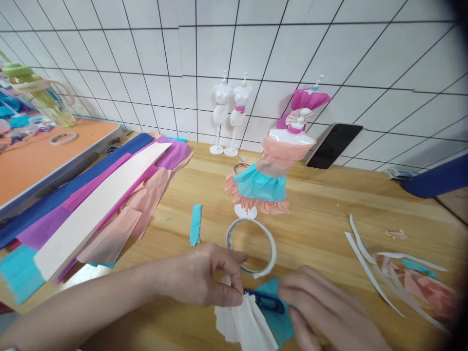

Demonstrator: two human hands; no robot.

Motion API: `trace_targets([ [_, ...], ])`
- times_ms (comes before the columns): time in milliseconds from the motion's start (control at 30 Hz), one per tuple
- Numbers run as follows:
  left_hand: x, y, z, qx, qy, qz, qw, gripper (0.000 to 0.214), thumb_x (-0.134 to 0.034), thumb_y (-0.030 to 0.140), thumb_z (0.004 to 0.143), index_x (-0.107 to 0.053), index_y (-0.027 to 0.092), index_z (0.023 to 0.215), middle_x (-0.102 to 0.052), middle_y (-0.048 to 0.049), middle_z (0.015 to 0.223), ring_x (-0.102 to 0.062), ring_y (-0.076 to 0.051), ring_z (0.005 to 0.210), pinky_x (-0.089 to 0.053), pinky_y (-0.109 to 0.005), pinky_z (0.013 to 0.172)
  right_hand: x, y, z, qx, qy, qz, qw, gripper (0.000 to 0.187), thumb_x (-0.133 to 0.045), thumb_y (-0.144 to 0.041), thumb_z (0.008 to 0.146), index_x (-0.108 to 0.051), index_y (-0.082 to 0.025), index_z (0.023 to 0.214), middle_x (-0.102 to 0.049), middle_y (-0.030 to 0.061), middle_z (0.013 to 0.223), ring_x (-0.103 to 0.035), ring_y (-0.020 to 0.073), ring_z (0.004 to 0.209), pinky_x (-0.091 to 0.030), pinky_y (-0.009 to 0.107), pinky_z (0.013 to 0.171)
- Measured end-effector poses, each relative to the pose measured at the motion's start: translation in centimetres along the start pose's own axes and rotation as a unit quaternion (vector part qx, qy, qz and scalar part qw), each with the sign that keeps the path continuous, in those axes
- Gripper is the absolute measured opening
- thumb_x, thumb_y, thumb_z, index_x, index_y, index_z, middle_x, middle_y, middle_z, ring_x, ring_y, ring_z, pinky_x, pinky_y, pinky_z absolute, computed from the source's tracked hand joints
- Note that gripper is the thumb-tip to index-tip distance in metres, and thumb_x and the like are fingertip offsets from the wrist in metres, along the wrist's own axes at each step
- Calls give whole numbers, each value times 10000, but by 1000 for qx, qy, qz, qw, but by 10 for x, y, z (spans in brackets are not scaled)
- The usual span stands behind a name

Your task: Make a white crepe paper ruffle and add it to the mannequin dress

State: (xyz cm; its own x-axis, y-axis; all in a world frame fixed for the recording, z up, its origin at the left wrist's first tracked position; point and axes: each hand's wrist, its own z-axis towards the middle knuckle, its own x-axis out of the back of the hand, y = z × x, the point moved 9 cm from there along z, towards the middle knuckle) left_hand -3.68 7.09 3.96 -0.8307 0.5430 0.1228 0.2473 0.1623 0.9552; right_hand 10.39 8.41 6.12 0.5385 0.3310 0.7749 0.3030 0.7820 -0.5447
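My left hand (208, 275) pinches the top of a gathered piece of white crepe paper (248, 324) between thumb and fingers. Just beside that pinch lies a dark blue tool with a slotted handle (268, 301); whether it is scissors or a cutter I cannot tell. Under it shows a teal piece of crepe paper (280, 324). My right hand (325, 309), slightly blurred, is at the tool's right end, its thumb and fingers apart. A roll of white double-sided tape (271, 243) rests just behind my left fingers.
Behind stands a mannequin in a peach and teal paper dress (272, 165), near two bare white mannequins (221, 105). Stacked crepe paper strips (106, 195) lie left. A phone (334, 146) leans on the wall. White backing strips (373, 273) and scraps lie right; a bottle (40, 95) stands far left.
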Motion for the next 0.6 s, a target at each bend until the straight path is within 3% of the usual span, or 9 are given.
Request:
trace_targets([
  [33, -1, 1, 0, 3, -10, 8, 1000, 55, -633, 218, 777, -676, 184, 774, -668, -77, 1113, -400, -255, 1308, -419, -331, 964, 8, -2, -1, 25, 21, -49, 998, 394, -491, -41, 748, -618, -242, 1062, -687, 74, 972, -640, 215, 853, -503, 312, 735],
  [100, -6, 4, 1, 1, -32, 16, 999, 47, -632, 192, 771, -677, 182, 761, -676, -71, 1091, -432, -254, 1285, -430, -319, 944, 9, -9, 2, 93, 2, -135, 986, 542, -472, -36, 748, -525, -241, 1247, -647, 79, 1171, -627, 219, 1006, -508, 310, 827],
  [233, -14, 8, 4, -16, -62, 10, 998, 50, -628, 158, 762, -665, 163, 728, -674, -74, 1087, -458, -250, 1264, -428, -299, 943, 0, -10, 14, 142, -55, -170, 974, 523, -424, -17, 762, -547, -200, 1237, -685, 77, 1135, -647, 203, 1005, -535, 301, 839],
  [367, -13, 5, 6, -37, -69, 3, 997, 45, -630, 188, 772, -668, 165, 766, -639, -85, 1179, -360, -224, 1334, -397, -300, 985, -3, 7, 12, 115, -74, -148, 980, 442, -434, -31, 796, -573, -176, 1190, -683, 106, 1117, -649, 200, 1006, -560, 284, 800],
  [600, -6, 1, 8, -42, -68, -11, 997, 61, -622, 211, 791, -661, 187, 750, -698, -74, 1007, -346, -219, 1340, -407, -309, 971, -8, 60, -5, -27, -109, -115, 987, 469, -366, 3, 792, -567, -172, 1179, -632, 128, 1188, -609, 193, 1089, -532, 334, 885],
])
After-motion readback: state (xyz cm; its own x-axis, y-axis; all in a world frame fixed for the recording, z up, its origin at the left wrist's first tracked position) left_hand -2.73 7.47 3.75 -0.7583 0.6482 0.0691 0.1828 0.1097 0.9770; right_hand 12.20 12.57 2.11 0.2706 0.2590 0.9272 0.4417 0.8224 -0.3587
